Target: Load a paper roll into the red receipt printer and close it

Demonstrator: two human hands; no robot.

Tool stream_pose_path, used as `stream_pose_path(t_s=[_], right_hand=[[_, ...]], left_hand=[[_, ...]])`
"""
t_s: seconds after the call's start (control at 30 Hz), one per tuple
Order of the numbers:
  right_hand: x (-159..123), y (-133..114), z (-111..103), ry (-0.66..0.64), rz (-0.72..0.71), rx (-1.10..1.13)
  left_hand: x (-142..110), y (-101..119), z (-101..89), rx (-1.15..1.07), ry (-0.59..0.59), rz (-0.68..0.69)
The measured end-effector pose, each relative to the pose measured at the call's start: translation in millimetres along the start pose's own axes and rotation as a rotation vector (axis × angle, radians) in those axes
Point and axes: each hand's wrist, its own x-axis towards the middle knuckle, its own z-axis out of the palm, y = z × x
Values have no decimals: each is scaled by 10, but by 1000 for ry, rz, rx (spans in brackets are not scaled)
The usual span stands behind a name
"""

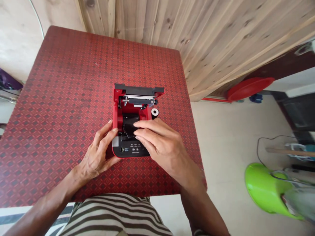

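Observation:
A small red and black printer (pixel 131 144) rests on the table with its lid (pixel 139 90) raised, showing a roller and metal rod under it. Inside the bay lies a glossy black sheet or ribbon (pixel 129 124), its loose end near the front panel. My left hand (pixel 99 152) grips the printer's left side, fingers along the edge. My right hand (pixel 163 141) reaches over the right wall, fingertips closed at the ribbon's right edge; the thumb is mostly hidden. Just beyond those knuckles stands a small black roll with a white core (pixel 155 113).
The table (pixel 98 78) has a red patterned cover and meets a wooden plank wall (pixel 197 36). On the floor to the right are a green plastic bin or stool (pixel 261 186), a red round basin (pixel 251 88) and a cable (pixel 258 147).

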Motion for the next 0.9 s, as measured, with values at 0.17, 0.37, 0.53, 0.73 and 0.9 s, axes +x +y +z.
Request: stream_pose_path(t_s=[0.17, 0.37, 0.53, 0.73, 0.9], right_hand=[[-94, -53, 89, 82, -12, -61], [-183, -102, 45, 43, -55, -178], [-250, -155, 50, 84, -76, -323], [-275, -203, 101, 116, -89, -357], [-328, -203, 124, 133, -65, -334]], left_hand=[[75, 76, -253, -45, -63, -70], [694, 46, -655, -5, 16, -57], [1271, -61, -571, 176, -83, 195], [966, 121, -476, 233, -79, 246], [509, 238, -346, 268, -129, 239]])
